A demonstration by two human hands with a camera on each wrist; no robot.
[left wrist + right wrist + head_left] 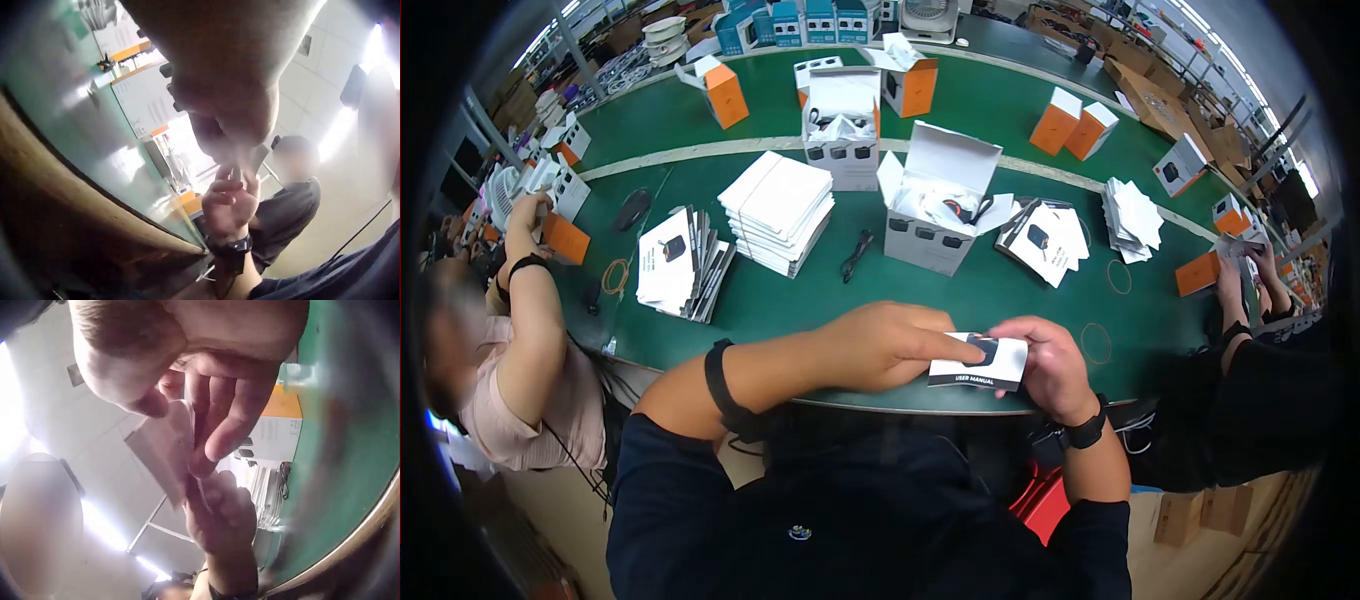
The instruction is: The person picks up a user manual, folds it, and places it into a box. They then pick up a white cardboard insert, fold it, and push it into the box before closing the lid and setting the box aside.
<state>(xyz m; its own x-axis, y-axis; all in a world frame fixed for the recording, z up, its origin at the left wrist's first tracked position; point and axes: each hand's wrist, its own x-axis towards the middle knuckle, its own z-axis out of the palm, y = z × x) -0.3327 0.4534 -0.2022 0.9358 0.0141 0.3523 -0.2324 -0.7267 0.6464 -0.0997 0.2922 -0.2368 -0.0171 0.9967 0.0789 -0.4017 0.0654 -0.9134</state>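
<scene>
A small white user manual [978,362] with a dark picture is held between both hands above the near edge of the green table. The left hand [890,345] pinches its left part, thumb across the cover. At its right side the right hand [1055,368] grips the manual between thumb and fingers. In the right wrist view the manual [164,450] appears as thin pages, with the right hand [206,375] above and the left hand [222,512] beyond. The left wrist view shows the left hand [225,81] close up and the right hand [228,206] past it.
An open white box [925,240] stands ahead, another box [840,165] behind it. Stacked white booklets [778,210] and fanned manuals [675,262] lie left; more manuals [1043,240] lie right. A black cable [857,256] rests between. People work at both sides.
</scene>
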